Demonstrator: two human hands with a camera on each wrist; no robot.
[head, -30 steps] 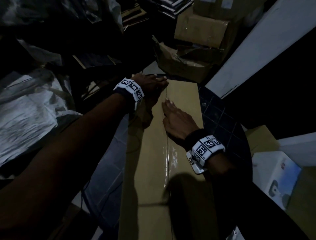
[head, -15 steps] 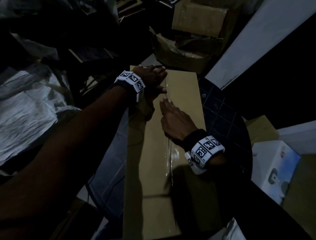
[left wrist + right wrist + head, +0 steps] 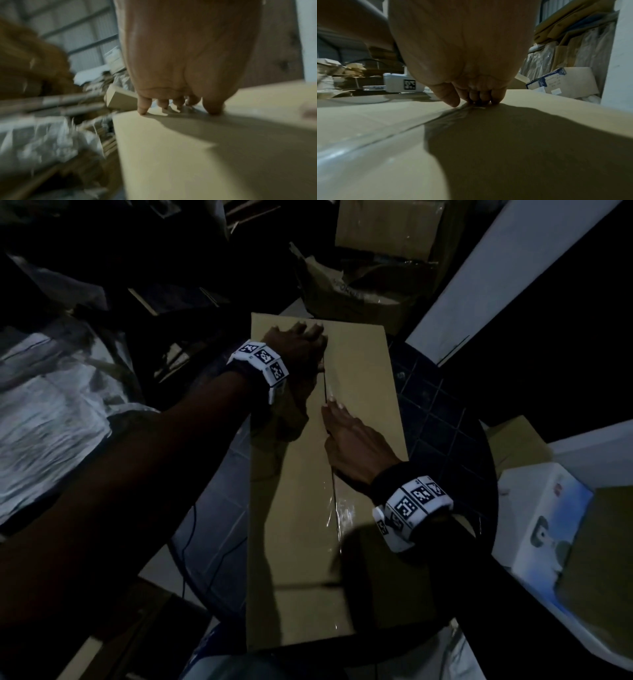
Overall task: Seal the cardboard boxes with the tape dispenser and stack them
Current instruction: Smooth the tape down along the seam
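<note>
A long cardboard box (image 3: pixel 291 525) lies on a dark round table (image 3: pixel 442 419), with clear tape (image 3: pixel 337 508) running along its centre seam. My left hand (image 3: pixel 308 344) rests at the box's far end beside the seam. In the left wrist view its spread fingertips (image 3: pixel 143 111) touch the box top (image 3: pixel 171 155). My right hand (image 3: pixel 339 419) is at mid-box, its straight fingers pressing the tape on the seam. The right wrist view shows those fingertips (image 3: pixel 494 100) on the shiny tape (image 3: pixel 385 136). No tape dispenser is in view.
Worn cardboard boxes (image 3: pixel 356 292) are piled just beyond the table. A white panel (image 3: pixel 496 275) leans at the back right. A white printed box (image 3: pixel 541 522) and a small cardboard box (image 3: pixel 513 443) sit to the right. Plastic-wrapped bundles (image 3: pixel 44 412) fill the left.
The view has pulled back and now shows the box's near end. My right fingertips have slid slightly toward me along the tape. My left hand stays at the far end, fingers spread flatter.
</note>
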